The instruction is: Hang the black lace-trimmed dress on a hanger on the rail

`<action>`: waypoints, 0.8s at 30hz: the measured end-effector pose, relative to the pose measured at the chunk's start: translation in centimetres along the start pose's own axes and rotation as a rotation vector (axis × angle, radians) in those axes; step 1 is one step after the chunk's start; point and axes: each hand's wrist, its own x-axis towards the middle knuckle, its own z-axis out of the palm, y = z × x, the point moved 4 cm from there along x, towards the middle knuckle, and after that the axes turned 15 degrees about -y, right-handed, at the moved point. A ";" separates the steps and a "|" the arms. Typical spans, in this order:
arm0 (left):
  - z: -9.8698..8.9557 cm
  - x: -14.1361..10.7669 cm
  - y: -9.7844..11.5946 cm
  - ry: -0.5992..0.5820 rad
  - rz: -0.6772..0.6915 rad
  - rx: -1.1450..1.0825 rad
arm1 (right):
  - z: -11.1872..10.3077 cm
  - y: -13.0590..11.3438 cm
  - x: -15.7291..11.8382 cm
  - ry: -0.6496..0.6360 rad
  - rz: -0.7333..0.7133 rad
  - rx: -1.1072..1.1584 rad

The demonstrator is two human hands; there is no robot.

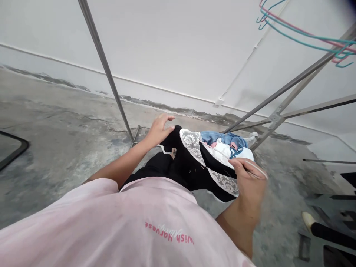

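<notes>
The right hand [249, 178] grips a white hanger [256, 170] beside the black lace-trimmed garment [189, 163]. The left hand [160, 129], fingers parted, touches the garment's edge.

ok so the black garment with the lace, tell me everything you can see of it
The black garment looks soft and opaque, with two semi-sheer, white floral lace panels meeting near its middle. It hangs loosely bunched above the concrete floor, before the wearer's body, its outline blending into dark clothing. The open left hand is at its upper end; contact is unclear. The right hand, by the far end, grips a thin pale rod.
</notes>
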 end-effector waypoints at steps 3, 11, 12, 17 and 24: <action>0.7 -1.0 3.6 -0.164 0.175 0.298 | 0.7 -0.7 0.2 -0.033 -0.025 -0.005; 2.5 -0.3 6.0 -0.302 0.271 0.284 | 0.4 -3.4 -0.2 -0.131 -0.121 -0.040; 1.2 0.0 6.4 -0.184 0.305 0.242 | -0.2 -3.7 -0.2 -0.133 -0.129 -0.052; -7.4 0.9 8.6 0.463 0.395 0.128 | -2.5 -3.6 0.6 -0.118 -0.095 -0.117; -8.1 2.1 6.7 0.340 0.314 0.315 | 1.3 0.6 -0.8 -0.666 -0.033 0.472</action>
